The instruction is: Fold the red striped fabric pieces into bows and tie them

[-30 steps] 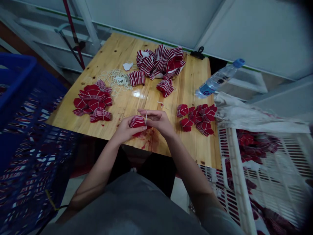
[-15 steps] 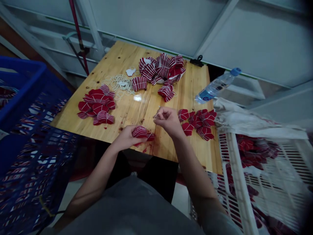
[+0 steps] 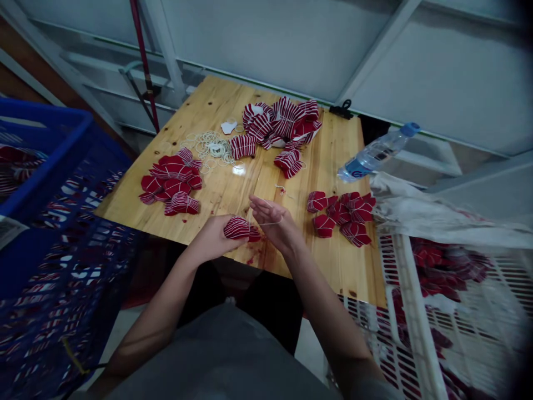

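Head view: a blue crate (image 3: pixel 50 183) stands at the left and a white crate (image 3: pixel 416 311) at the right, flanking the wooden desk (image 3: pixel 233 189) within arm's reach. On the desk lie a loose pile of red striped pieces (image 3: pixel 283 119) at the back, tied bundles at the left (image 3: pixel 170 180) and right (image 3: pixel 345 214), a water bottle (image 3: pixel 377 153) on its side and a heap of rubber bands (image 3: pixel 212 147). Over the near edge, the left hand (image 3: pixel 210 240) is clamped on a red striped bundle (image 3: pixel 239 228), likely so the stack cannot fan out. The right hand (image 3: pixel 272 219), just beside it, has its fingers apart with a rubber band (image 3: pixel 270 223) stretched over them, which keeps the loop wide.
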Demonstrator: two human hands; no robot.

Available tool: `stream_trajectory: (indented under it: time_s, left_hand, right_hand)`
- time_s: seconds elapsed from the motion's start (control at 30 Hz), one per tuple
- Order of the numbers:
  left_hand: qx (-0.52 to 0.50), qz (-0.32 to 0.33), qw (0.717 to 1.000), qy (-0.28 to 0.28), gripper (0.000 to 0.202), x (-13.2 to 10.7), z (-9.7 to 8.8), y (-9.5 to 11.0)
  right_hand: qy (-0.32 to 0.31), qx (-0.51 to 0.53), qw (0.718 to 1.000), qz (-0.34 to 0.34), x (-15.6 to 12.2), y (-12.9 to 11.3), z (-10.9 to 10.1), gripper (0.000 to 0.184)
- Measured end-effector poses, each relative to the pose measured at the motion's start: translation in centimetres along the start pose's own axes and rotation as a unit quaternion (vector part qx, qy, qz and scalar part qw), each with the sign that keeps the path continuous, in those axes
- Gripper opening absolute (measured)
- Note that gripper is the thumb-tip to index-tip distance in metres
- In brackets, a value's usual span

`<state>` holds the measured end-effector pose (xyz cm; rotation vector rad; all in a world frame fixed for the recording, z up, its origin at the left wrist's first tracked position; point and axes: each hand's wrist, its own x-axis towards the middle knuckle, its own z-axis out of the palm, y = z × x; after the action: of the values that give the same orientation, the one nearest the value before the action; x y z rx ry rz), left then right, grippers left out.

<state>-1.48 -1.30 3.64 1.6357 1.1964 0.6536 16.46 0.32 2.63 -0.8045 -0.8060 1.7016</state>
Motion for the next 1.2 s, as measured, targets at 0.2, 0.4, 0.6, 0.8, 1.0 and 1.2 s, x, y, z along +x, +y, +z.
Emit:
stream_trajectory:
  time_s: [0.2,0.4,0.6,0.8,1.0,1.2]
  left_hand:
    - [0.028,-0.003,0.996,-0.080,0.019,0.1,-0.3,-0.6]
    - [0.146,-0.021,0.985,-0.088,0.053,0.1,-2.0,0.7]
    - [-0.041,0.026,0.990,-0.129,0.030,0.9,-3.2,0.7]
    - [-0.015,0.042,0.993,-0.111,0.020,1.8,-1.9,0.6]
    - [-0.116,0.027,0.992,-0.031,0.040,1.3,1.2,-0.1]
    - [-0.143,0.110,0.971,0.156,0.062,-0.4,6.9,-1.8]
  right_hand:
    - [-0.121,-0.245,0.962,-0.025,-1.4,0.8,-0.9,0.070]
    - [-0.102,-0.348,0.929,-0.069,-1.5,1.2,-0.6,0.069]
    - [-0.028,-0.353,0.924,-0.147,-2.3,0.9,-0.8,0.051]
    - [0.069,-0.273,0.954,-0.100,-2.8,1.9,0.0,0.027]
    - [0.237,-0.218,0.943,-0.085,-2.8,3.2,1.0,0.028]
    - [0.330,-0.116,0.933,-0.080,-1.9,4.4,1.6,0.042]
